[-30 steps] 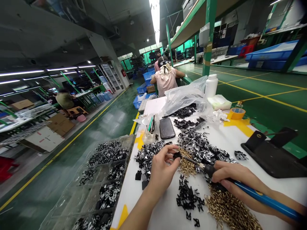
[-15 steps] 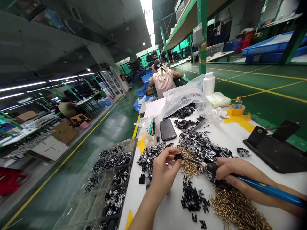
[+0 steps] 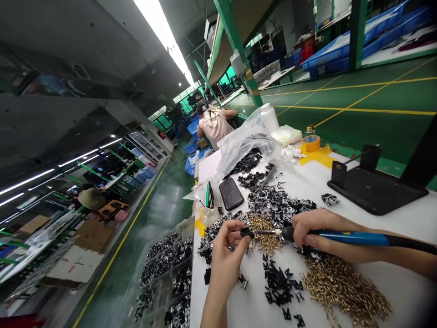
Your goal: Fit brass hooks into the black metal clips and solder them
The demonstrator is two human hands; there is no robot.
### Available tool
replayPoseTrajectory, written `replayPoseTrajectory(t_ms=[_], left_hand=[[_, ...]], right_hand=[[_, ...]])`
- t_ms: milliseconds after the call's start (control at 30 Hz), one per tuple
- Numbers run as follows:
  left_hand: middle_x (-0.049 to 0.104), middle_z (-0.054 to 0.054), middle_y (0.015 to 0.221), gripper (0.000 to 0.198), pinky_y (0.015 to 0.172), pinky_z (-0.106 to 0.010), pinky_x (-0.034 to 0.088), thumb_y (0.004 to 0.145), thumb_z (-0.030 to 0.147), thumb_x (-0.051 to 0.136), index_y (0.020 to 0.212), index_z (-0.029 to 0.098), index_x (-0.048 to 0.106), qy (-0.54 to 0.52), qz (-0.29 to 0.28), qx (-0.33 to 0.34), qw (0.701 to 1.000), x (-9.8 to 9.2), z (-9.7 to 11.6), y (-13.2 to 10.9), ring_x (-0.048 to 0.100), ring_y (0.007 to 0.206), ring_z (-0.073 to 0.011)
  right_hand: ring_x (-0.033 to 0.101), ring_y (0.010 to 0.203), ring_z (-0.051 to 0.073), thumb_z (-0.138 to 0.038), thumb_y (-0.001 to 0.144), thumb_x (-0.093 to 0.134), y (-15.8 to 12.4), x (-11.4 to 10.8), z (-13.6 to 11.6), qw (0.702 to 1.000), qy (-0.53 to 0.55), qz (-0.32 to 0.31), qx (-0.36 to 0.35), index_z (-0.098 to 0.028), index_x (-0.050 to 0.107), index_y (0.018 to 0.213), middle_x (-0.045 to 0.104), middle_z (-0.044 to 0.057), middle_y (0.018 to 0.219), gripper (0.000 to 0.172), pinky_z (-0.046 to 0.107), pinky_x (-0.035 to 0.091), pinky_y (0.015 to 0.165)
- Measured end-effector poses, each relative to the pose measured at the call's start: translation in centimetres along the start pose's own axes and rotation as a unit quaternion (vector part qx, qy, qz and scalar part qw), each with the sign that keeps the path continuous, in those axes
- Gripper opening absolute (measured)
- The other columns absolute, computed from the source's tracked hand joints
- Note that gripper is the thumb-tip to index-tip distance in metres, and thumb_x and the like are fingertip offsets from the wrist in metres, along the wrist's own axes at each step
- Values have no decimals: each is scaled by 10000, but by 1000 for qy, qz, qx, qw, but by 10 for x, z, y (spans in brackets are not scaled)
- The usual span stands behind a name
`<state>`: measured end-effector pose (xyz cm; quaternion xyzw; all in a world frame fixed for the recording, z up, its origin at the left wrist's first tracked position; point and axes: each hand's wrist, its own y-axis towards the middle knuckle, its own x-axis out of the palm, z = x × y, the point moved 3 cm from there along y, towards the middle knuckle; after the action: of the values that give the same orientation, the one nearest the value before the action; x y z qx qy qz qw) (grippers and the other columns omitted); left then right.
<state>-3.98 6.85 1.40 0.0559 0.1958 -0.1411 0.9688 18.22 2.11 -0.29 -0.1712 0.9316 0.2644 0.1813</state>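
My left hand (image 3: 227,248) pinches a small black plastic part (image 3: 246,233) between thumb and fingers above the white table (image 3: 372,228). My right hand (image 3: 316,232) is closed round a blue-handled screwdriver (image 3: 344,237), whose metal tip meets the black part. Under the two hands lie a small heap of brass screws (image 3: 262,226), a pile of loose black clips (image 3: 280,286) and a larger spread of brass screws (image 3: 344,287) at the lower right.
A phone (image 3: 231,193), a clear bag of black parts (image 3: 244,146), a white bottle (image 3: 269,118) and yellow tape (image 3: 310,143) stand farther back. A black jig (image 3: 375,187) is at right. Clear trays of parts (image 3: 167,273) sit left of the table. A person (image 3: 215,125) sits ahead.
The view has tilted and swung to the right. Both hands have stayed together on the black part, with the screwdriver now lying more level.
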Motion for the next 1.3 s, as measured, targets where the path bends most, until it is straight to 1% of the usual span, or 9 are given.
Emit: replayPoseTrajectory(t_ms=[200,400,567,733,833,933,1100,1200,1300], left_hand=[[490,-11,916,177,616,-199,389,794,176,581,962,208,536,12,-8,3,1000,4,-4,2,467,664,-90],[546,-35,913,205,632,-216,410,768,153,592,965,190,550,37,-27,7,999,10,0,1,517,686,-111],[567,-43,924,214,636,-229,418,768,152,589,974,194,553,49,-32,11,998,12,2,0,537,695,-125],[563,-35,925,220,658,-238,431,784,144,573,993,205,537,53,-33,29,998,12,0,-2,551,721,-131],[564,-24,894,214,646,-234,428,781,126,570,978,203,536,55,-33,40,997,13,1,-4,543,711,-127],[564,-15,852,178,629,-226,419,790,121,560,947,199,532,55,-33,50,997,14,2,-5,518,689,-119],[540,-4,836,165,609,-218,409,800,133,554,938,201,495,41,-26,49,998,15,0,-6,483,652,-104],[521,-1,827,165,601,-221,410,804,139,549,933,202,469,23,-27,48,998,15,-1,-6,495,653,-107],[529,-12,860,169,615,-231,419,797,132,551,916,197,451,3,-29,54,998,15,1,-7,527,683,-118]], right_hand=[[539,675,121,-90,817,420,-3,-1,-4,999,7,8,-40,-208,580,833,579,3,744,199,249,424,630],[509,644,118,-91,832,407,-5,1,-6,998,-12,-5,-60,-206,558,837,534,-2,709,190,248,402,597],[476,618,121,-103,840,388,-4,5,-3,998,-5,-29,-60,-192,547,827,505,5,685,183,253,376,561],[476,601,124,-127,855,373,-5,5,-1,998,-18,-35,-55,-198,549,824,494,6,674,193,253,375,545],[500,599,133,-143,859,371,-6,5,0,998,-30,-29,-49,-215,558,808,508,11,668,207,255,399,543],[540,620,143,-160,861,378,-7,3,3,998,-42,-10,-34,-241,567,784,558,15,694,220,254,420,544],[583,650,152,-190,849,409,-7,2,5,999,-32,13,-19,-249,589,750,611,8,715,214,245,432,541],[582,636,148,-203,845,417,-7,1,6,999,-45,10,1,-243,596,741,609,2,681,211,240,438,545],[570,622,144,-222,856,408,-7,0,4,998,-67,6,-1,-235,603,750,597,4,660,222,240,443,554]])
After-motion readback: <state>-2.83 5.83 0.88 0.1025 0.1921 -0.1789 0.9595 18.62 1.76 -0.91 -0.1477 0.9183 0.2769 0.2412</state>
